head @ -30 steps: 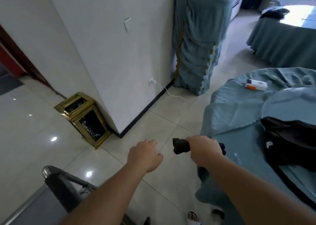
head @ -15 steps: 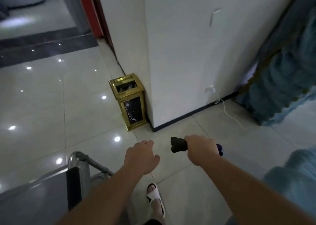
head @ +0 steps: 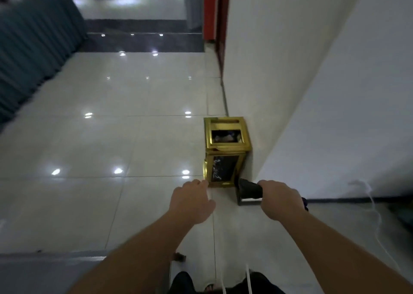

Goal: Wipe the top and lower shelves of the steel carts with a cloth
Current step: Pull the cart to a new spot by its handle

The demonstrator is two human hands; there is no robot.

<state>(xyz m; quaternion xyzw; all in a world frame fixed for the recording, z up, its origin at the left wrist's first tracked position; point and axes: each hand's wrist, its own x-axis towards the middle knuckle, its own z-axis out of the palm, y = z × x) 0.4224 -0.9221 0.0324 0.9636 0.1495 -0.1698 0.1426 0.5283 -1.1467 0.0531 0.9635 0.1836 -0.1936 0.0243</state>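
My right hand (head: 282, 199) grips a dark bunched cloth (head: 249, 190), whose end sticks out to the left of my fist. My left hand (head: 192, 201) hangs in the air beside it with loosely curled fingers and holds nothing. Both hands are stretched out in front of me above the tiled floor. A grey steel cart top (head: 49, 271) shows as a flat surface in the bottom left corner, below my left forearm.
A gold waste bin (head: 225, 150) stands on the floor against the white wall corner (head: 290, 114), just beyond my hands. A teal draped table edge (head: 29, 54) lies at the far left. A white cable (head: 377, 222) trails along the floor at the right.
The view has swung left: the teal tables on the right have left the frame and the bin now sits straight ahead. The cart's handle has dropped out of view. Both hands keep their pose.
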